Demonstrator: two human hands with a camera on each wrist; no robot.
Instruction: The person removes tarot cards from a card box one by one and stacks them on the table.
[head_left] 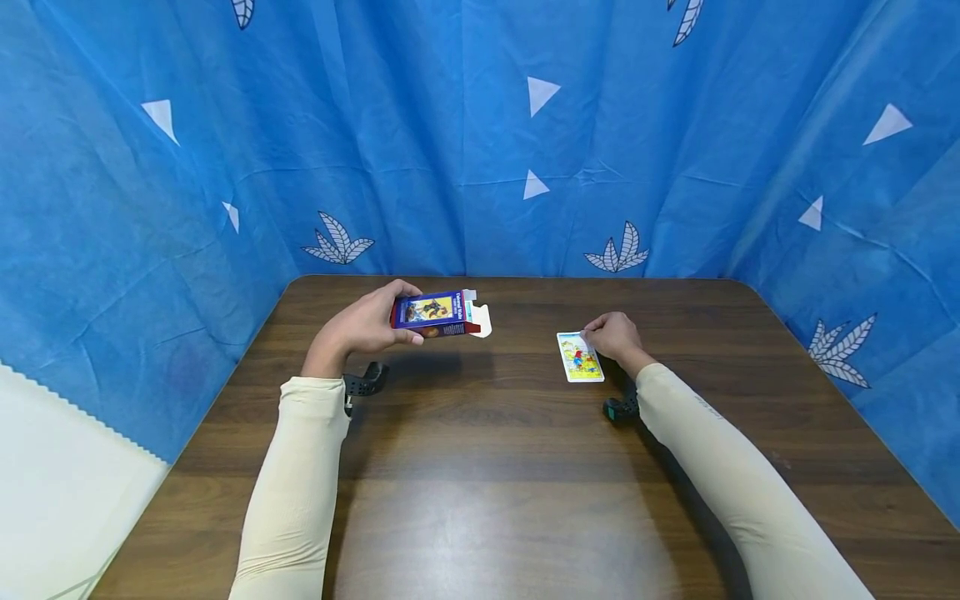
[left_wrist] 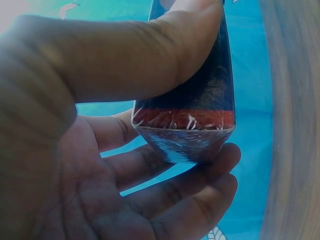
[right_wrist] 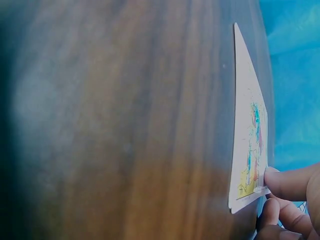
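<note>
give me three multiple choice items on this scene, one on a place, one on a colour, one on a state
1. Where does the card lie?
A. on the table, by the right hand
B. inside the box
C. on the curtain

2. What colour is the curtain behind?
A. green
B. blue
C. red

3. How is the box in the left hand?
A. sealed, lying flat on the table
B. crushed
C. held above the table, end flap open

Key: 1 A, its fingertips touch the card's far corner; 2 B, blue with white leaves; 3 C, the white flap sticks out.
</note>
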